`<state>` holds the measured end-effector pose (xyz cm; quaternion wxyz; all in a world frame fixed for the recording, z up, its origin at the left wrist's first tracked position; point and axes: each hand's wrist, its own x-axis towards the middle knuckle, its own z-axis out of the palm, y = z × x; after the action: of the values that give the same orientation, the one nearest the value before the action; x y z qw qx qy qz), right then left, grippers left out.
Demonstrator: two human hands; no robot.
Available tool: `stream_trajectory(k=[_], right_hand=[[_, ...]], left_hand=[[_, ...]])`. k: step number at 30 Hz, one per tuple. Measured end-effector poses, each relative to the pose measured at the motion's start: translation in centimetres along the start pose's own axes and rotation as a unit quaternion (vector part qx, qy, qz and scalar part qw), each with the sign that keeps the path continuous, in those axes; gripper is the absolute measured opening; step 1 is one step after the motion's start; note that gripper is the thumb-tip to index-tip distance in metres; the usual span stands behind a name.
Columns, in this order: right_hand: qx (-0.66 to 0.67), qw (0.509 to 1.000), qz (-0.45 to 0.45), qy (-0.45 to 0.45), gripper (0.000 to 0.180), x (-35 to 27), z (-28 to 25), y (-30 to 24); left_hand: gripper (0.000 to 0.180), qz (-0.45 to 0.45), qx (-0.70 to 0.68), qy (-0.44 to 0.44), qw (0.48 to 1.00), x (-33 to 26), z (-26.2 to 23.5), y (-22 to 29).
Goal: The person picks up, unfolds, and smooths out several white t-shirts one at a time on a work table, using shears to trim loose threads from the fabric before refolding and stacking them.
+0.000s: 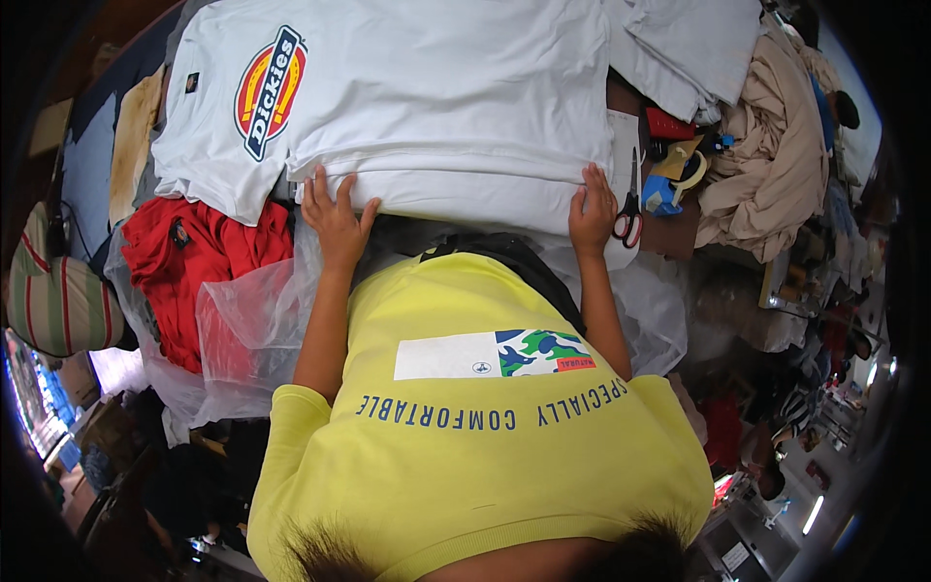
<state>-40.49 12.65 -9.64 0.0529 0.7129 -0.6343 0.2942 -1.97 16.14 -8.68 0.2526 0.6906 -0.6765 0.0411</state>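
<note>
A white T-shirt (436, 87) with a round printed emblem on its chest lies sideways across the table, its neck toward the left. Its near side edge runs along the table front, with more white fabric layered underneath. My left hand (336, 218) rests on this edge near the sleeve, fingers spread. At the hem end, my right hand (592, 213) lies on the same edge, fingertips on the cloth and thumb a little apart. Just right of that hand are scissors (630, 211) with their blades pointing away from me.
Left of me, a clear plastic bag (247, 315) holds red garments (194, 267). On the right lie a tape roll (692, 175), a heap of beige cloth (766, 160) and more folded white fabric (679, 48). A person in a striped top (63, 301) is at far left.
</note>
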Motion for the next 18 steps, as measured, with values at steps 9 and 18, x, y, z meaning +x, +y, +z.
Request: stream_trajectory(k=[9,18], right_hand=[[0.010,1.000,-0.007,0.000,0.030,0.0,0.0,-0.2],[0.157,0.987,0.034,-0.020,0.031,0.4,-0.5,0.7]], left_hand=[[0.026,0.223,-0.161,-0.064,0.959,6.3,3.1,7.8],[0.020,0.234,-0.236,-0.120,0.936,8.5,8.6,16.7]])
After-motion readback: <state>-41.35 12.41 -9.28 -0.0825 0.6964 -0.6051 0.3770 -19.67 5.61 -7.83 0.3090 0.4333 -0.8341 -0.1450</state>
